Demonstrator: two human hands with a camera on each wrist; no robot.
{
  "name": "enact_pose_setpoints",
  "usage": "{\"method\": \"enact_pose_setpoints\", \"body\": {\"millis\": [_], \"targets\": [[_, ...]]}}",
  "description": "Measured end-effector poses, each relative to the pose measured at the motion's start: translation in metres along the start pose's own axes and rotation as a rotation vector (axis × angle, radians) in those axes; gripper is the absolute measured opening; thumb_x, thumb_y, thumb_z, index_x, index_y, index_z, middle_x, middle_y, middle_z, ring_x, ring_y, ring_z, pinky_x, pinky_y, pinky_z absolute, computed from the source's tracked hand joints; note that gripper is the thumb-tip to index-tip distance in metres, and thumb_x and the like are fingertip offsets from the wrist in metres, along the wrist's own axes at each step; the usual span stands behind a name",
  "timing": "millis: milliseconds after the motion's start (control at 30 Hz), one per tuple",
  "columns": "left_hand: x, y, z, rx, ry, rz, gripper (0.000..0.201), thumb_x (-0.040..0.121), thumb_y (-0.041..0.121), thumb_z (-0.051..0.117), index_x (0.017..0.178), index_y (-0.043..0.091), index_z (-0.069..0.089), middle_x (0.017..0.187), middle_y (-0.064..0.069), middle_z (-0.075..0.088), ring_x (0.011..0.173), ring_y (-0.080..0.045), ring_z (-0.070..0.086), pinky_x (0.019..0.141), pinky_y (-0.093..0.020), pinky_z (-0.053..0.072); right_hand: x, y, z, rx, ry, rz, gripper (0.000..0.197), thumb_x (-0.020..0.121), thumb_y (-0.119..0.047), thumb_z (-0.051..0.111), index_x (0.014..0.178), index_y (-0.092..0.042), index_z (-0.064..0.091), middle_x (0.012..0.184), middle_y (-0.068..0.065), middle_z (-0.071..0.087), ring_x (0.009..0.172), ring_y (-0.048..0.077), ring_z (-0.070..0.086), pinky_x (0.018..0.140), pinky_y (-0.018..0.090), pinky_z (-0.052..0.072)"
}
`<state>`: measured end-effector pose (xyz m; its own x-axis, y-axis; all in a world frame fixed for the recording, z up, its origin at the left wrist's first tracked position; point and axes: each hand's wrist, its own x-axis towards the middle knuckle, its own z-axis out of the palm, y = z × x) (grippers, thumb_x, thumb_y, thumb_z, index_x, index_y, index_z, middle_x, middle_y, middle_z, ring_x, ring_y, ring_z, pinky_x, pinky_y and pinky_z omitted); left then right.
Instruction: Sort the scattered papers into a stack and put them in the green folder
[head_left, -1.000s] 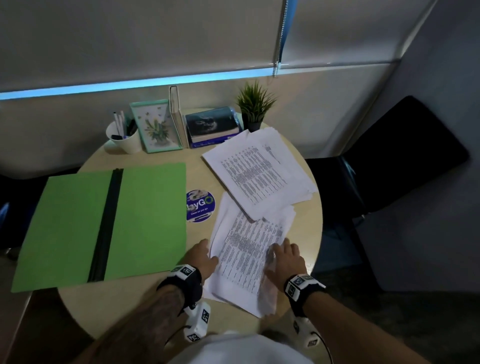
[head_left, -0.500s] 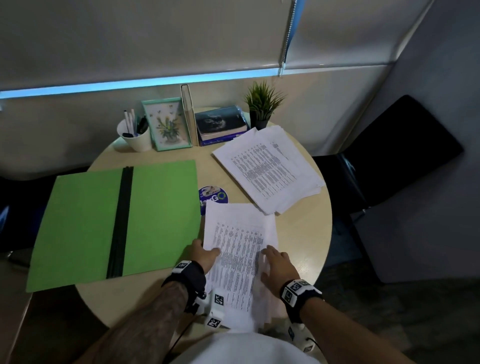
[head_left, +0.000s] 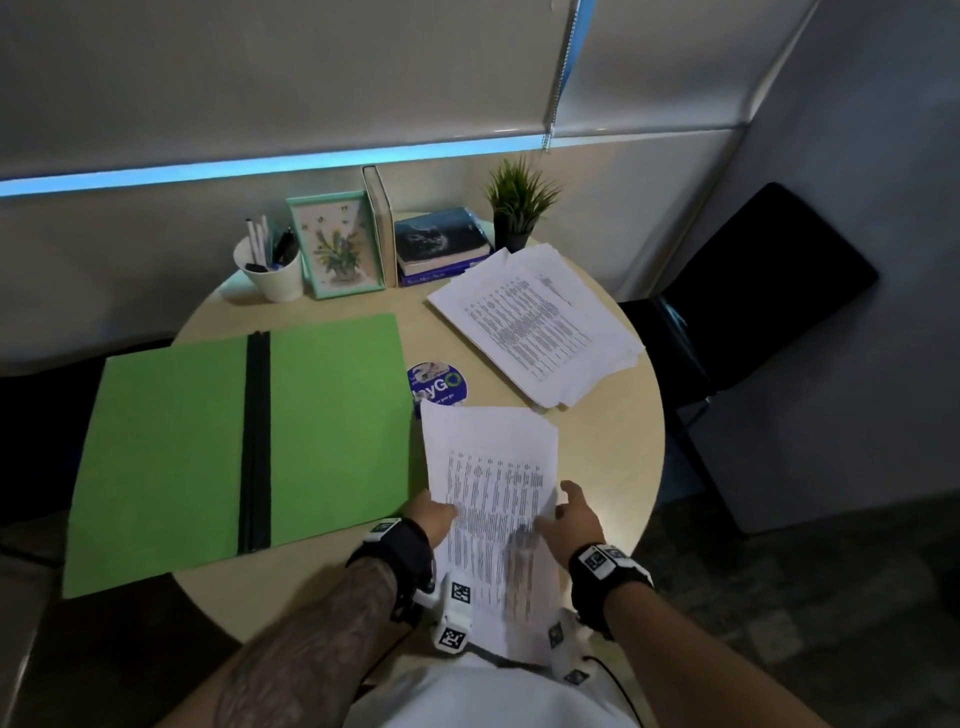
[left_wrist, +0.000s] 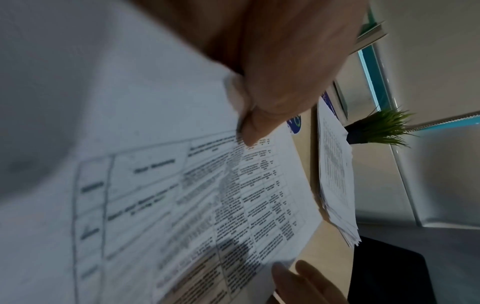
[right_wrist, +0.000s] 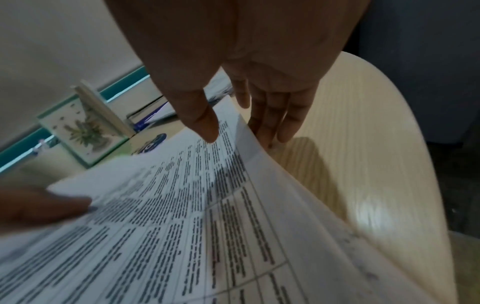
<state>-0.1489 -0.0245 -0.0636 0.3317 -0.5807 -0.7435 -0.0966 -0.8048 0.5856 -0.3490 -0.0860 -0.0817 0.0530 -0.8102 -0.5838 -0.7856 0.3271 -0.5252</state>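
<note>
The green folder (head_left: 332, 431) lies open and flat on the left of the round table (head_left: 613, 467). A bundle of printed papers (head_left: 488, 467) sits at the table's front, its near end hanging past the edge toward me. My left hand (head_left: 431, 514) pinches its left edge, the thumb (left_wrist: 259, 127) on top of the sheets (left_wrist: 233, 195). My right hand (head_left: 571, 514) is at the right edge with straight fingers (right_wrist: 270, 115) beside the papers (right_wrist: 182, 205) and the thumb just above them. A second paper stack (head_left: 535, 322) lies at the back right.
Along the table's back stand a white pen cup (head_left: 270, 270), a framed picture (head_left: 337, 249), books (head_left: 441, 244) and a small potted plant (head_left: 519, 202). A round blue sticker (head_left: 439, 384) shows between folder and papers. A black chair (head_left: 779, 291) stands to the right.
The near sheets have been gathered from a loose spread into one squared bundle and pulled toward me, away from the back stack. My right hand moved from on top to the right edge.
</note>
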Motion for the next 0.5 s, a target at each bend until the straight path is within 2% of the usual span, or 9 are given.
{"method": "enact_pose_setpoints", "body": {"millis": [67, 133, 233, 300, 400, 467, 500], "targets": [[-0.003, -0.001, -0.007, -0.028, 0.033, 0.039, 0.032, 0.093, 0.000, 0.049, 0.124, -0.005, 0.055, 0.115, -0.013, 0.061, 0.091, -0.020, 0.051, 0.074, -0.023, 0.039, -0.002, 0.002, 0.003, -0.037, -0.024, 0.021, 0.061, 0.085, -0.023, 0.067, 0.138, -0.009, 0.040, 0.124, 0.015, 0.058, 0.103, 0.030, 0.058, 0.084, 0.031, 0.047], [-0.009, 0.001, -0.020, -0.095, 0.045, 0.084, 0.033, 0.094, 0.001, 0.051, 0.127, -0.005, 0.054, 0.125, -0.016, 0.059, 0.102, -0.023, 0.054, 0.084, -0.026, 0.040, -0.002, 0.003, 0.003, -0.057, 0.027, 0.008, 0.059, 0.082, -0.025, 0.072, 0.131, -0.007, 0.047, 0.126, 0.015, 0.055, 0.105, 0.030, 0.056, 0.091, 0.035, 0.047], [-0.016, 0.010, -0.048, -0.270, -0.034, 0.145, 0.039, 0.093, 0.006, 0.057, 0.131, -0.001, 0.053, 0.131, -0.016, 0.058, 0.121, -0.032, 0.055, 0.098, -0.034, 0.041, -0.004, -0.010, -0.006, 0.245, -0.034, -0.006, 0.060, 0.086, -0.019, 0.069, 0.139, -0.007, 0.042, 0.136, 0.012, 0.052, 0.119, 0.031, 0.054, 0.099, 0.043, 0.046], [-0.019, 0.018, -0.069, -0.338, -0.024, 0.198, 0.037, 0.090, 0.008, 0.062, 0.126, 0.001, 0.058, 0.126, -0.016, 0.063, 0.118, -0.033, 0.058, 0.097, -0.037, 0.045, -0.011, -0.036, -0.015, 0.423, -0.041, -0.082, 0.041, 0.089, -0.010, 0.062, 0.129, -0.011, 0.053, 0.131, 0.012, 0.059, 0.112, 0.031, 0.060, 0.097, 0.047, 0.049], [-0.029, 0.042, -0.103, -0.267, 0.222, 0.407, 0.025, 0.085, 0.011, 0.068, 0.109, 0.004, 0.065, 0.106, -0.011, 0.070, 0.101, -0.029, 0.066, 0.087, -0.041, 0.052, -0.023, -0.092, -0.029, 0.494, 0.092, -0.314, 0.022, 0.091, -0.002, 0.056, 0.108, -0.015, 0.060, 0.111, 0.012, 0.067, 0.097, 0.029, 0.063, 0.085, 0.041, 0.052], [-0.042, 0.062, -0.125, -0.247, 0.359, 0.541, 0.021, 0.085, 0.009, 0.065, 0.106, 0.008, 0.063, 0.100, -0.006, 0.068, 0.090, -0.024, 0.064, 0.079, -0.035, 0.053, -0.033, -0.131, -0.035, 0.522, 0.161, -0.453, 0.016, 0.092, -0.001, 0.054, 0.100, -0.015, 0.056, 0.102, 0.011, 0.066, 0.094, 0.030, 0.062, 0.080, 0.038, 0.052], [-0.049, 0.069, -0.135, -0.251, 0.412, 0.587, 0.019, 0.086, 0.007, 0.063, 0.105, 0.010, 0.062, 0.097, -0.004, 0.066, 0.085, -0.019, 0.063, 0.075, -0.030, 0.052, -0.040, -0.148, -0.038, 0.529, 0.171, -0.516, 0.015, 0.093, -0.002, 0.052, 0.100, -0.015, 0.054, 0.101, 0.007, 0.065, 0.094, 0.026, 0.062, 0.079, 0.035, 0.052]]}}
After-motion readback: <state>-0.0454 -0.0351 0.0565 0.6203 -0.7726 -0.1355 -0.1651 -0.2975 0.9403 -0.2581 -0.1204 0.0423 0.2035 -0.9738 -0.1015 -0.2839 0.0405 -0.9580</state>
